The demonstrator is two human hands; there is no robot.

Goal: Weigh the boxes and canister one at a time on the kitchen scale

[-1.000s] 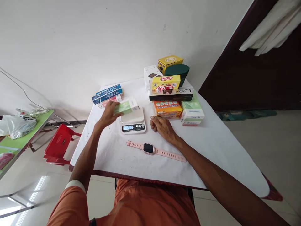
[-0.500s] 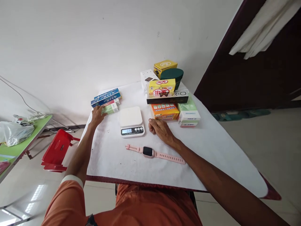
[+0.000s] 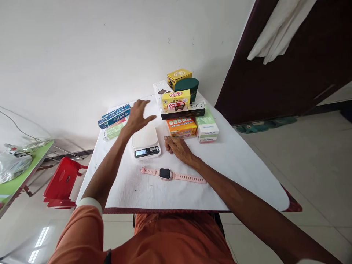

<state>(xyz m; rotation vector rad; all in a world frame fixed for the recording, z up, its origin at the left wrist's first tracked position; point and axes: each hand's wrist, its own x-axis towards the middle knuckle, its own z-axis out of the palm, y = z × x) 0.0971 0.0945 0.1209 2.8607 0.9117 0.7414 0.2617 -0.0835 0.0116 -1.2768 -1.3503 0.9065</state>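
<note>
Your left hand (image 3: 140, 115) hovers spread and empty above the bare scale (image 3: 145, 143), while your right hand (image 3: 176, 146) rests half-curled and empty on the surface (image 3: 233, 161) beside it, seemingly for support.

Two hands show over one white table (image 3: 233, 165): one left hand (image 3: 140, 115) and one right hand (image 3: 177, 146). One kitchen scale (image 3: 145, 141) stands mid-table. From it, at 6 o'clock, lies one pink watch (image 3: 165, 173). At 10 o'clock lie two blue boxes (image 3: 114, 115), stacked, and one pale green box (image 3: 115, 129).

Between 12 and 3 o'clock are:
- one white box (image 3: 161, 90)
- one yellow cube box (image 3: 178, 76)
- one yellow box with red print (image 3: 176, 101)
- one dark green round tub (image 3: 187, 86)
- one long black box (image 3: 183, 110)
- one orange box (image 3: 181, 127)
- a stack of green-and-white boxes (image 3: 207, 128), at least two, the exact count unclear

Off the table at 9 o'clock stand one red stool (image 3: 62, 181) and one green table (image 3: 38, 154).
</note>
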